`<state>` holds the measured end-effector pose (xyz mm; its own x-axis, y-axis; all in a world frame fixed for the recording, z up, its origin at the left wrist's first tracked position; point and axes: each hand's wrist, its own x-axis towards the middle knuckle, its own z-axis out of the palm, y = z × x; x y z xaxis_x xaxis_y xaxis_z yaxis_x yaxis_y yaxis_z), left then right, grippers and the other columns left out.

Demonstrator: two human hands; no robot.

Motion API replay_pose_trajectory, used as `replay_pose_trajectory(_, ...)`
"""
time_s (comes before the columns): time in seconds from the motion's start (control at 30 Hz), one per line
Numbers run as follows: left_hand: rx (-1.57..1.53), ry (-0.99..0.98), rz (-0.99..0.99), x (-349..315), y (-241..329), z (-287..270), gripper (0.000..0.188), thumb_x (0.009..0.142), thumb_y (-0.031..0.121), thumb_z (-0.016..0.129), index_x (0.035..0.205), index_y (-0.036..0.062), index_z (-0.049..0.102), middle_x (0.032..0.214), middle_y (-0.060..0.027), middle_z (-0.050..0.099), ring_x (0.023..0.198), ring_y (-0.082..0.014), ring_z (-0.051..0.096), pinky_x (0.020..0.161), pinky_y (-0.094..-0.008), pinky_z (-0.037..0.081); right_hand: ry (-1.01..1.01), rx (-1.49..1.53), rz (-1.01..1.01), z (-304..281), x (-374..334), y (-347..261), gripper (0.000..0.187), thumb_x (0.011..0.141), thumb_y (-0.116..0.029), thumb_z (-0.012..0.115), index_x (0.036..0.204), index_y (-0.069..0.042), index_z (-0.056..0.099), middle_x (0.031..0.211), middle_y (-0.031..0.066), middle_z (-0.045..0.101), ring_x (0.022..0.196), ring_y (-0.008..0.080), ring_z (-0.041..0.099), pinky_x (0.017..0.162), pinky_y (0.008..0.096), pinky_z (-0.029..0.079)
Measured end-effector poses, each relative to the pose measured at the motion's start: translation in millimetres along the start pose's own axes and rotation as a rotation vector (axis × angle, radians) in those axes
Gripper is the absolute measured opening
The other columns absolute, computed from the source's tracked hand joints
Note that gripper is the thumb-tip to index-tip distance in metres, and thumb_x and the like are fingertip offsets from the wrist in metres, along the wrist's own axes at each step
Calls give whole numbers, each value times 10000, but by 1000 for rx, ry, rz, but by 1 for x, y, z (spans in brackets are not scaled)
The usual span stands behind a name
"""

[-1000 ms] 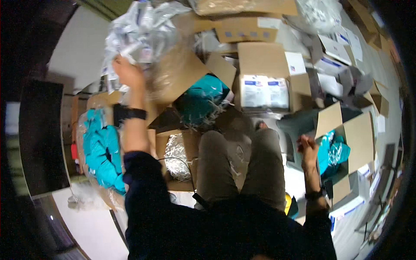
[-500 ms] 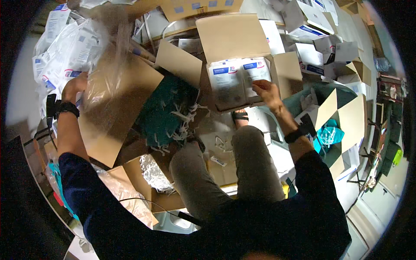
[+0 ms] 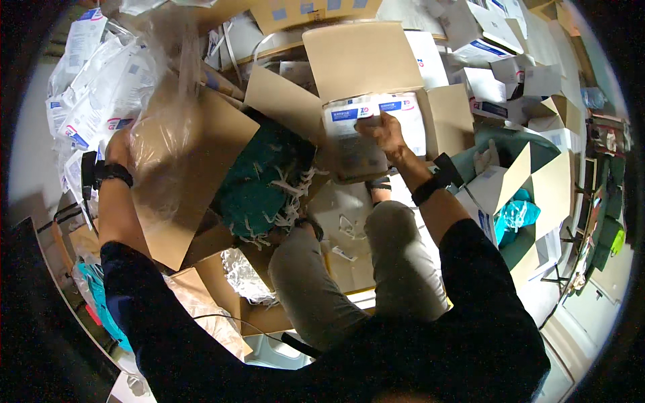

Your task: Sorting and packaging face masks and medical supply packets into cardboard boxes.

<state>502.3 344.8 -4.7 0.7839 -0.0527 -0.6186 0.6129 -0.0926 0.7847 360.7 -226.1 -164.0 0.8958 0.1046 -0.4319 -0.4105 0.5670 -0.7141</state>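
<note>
Right hand [image 3: 388, 136] is hanging over the white packets [image 3: 411, 124] with blue and red print, which are lying side by side in an open carton [image 3: 448, 121] straight ahead. Fingers are bending inward, thumb close by, covering part of the upper faces; cannot tell whether they are grasping a packet edge or only touching it.

Left hand [image 3: 119, 146] is staying low against a heap of similar packets in clear plastic [image 3: 111, 84], far left. Its fingertips are hidden; cannot tell whether it is gripping anything. A sheet of clear film [image 3: 161, 144] is draping just beside it, over the broad brown flap [image 3: 191, 178] of a larger carton.

Between the two hands, a teal bundle [image 3: 255, 191] is lying in shadow in that larger carton, white strips [image 3: 292, 201] trailing from its near side.

Closer in, a smaller carton is holding pale crinkled filler [image 3: 245, 275], left of the grey-brown trouser legs [image 3: 316, 282]. On the right, another open carton [image 3: 552, 191] is holding a glossy plastic-wrapped teal bundle [image 3: 519, 213]. White boxes [image 3: 477, 33] are crowding the upper right. Both wrists are wearing black bands [image 3: 113, 172].
</note>
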Motion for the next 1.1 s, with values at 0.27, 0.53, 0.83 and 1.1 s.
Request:
replay_pose_trajectory(0.27, 719, 80, 273, -41, 49, 14, 546, 680, 2, 470, 1219, 26, 558, 1065, -120, 631, 984, -211, 594, 847, -293, 454, 258, -85, -110, -5, -81, -66, 314, 801, -62, 696, 1103, -29, 617, 1045, 52, 659, 959, 169, 604, 878, 333, 460)
replay_pose_trajectory(0.53, 465, 469, 1024, -217, 1, 256, 179, 863, 37, 566, 1031, 34, 627, 1101, -93, 631, 953, -197, 605, 822, -304, 472, 4, 294, -13, 36, -189, -80, 305, 832, -58, 651, 1131, -60, 593, 1066, 52, 654, 998, 198, 610, 941, 365, 449)
replay_pose_trajectory(0.83, 354, 35, 696, -316, -77, 411, 204, 913, 198, 596, 1001, 19, 639, 856, -101, 659, 768, -111, 562, 672, -284, 464, -135, 42, -171, 99, -289, -35, 322, 826, -105, 680, 1125, -9, 614, 1077, 46, 653, 1025, 136, 561, 938, 320, 394)
replay_pose_trajectory(1.1, 883, 116, 985, -375, -90, 413, 216, 879, 239, 604, 843, 26, 613, 738, -201, 592, 672, -390, 581, 554, -421, 431, -109, -826, -816, 122, -348, -100, 310, 741, -82, 751, 1026, -38, 636, 937, 66, 629, 936, 155, 554, 832, 290, 445)
